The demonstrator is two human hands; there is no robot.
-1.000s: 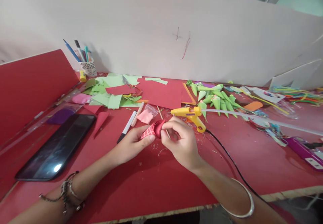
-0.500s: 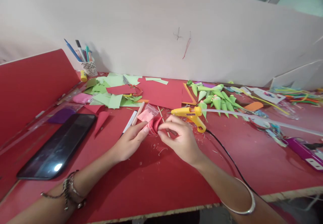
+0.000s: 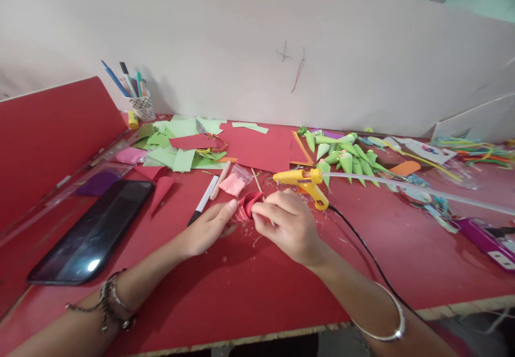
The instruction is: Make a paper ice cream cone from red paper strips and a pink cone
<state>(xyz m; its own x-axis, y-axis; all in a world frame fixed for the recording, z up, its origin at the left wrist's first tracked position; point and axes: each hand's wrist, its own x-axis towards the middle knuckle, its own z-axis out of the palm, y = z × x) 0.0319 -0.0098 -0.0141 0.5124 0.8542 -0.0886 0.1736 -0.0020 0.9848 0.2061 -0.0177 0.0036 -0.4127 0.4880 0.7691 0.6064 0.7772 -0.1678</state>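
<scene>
A small rolled piece of red paper (image 3: pixel 246 205), with pale lines on its outer side, is between my hands at the middle of the table. My right hand (image 3: pixel 286 227) pinches its right edge. My left hand (image 3: pixel 209 229) lies at its left side, fingers together and thumb tip beside the paper; its fingertips are partly hidden. Just beyond are a pink packet (image 3: pixel 233 183), a white marker with a black cap (image 3: pixel 204 200) and a thin stick (image 3: pixel 256 180). A yellow glue gun (image 3: pixel 303 181) lies beyond my right hand.
On the left lies a black phone (image 3: pixel 92 233), with a pen cup (image 3: pixel 141 107) behind it. Green paper scraps (image 3: pixel 173 150) and red sheets (image 3: pixel 257 146) lie at the back, green paper cones (image 3: pixel 348 155) at the back right. A purple power strip (image 3: pixel 486 243) sits far right.
My left hand has shifted slightly left and down, its thumb moving off the red roll. My right fingers have curled in more, and more of the roll's opening and the white marker show.
</scene>
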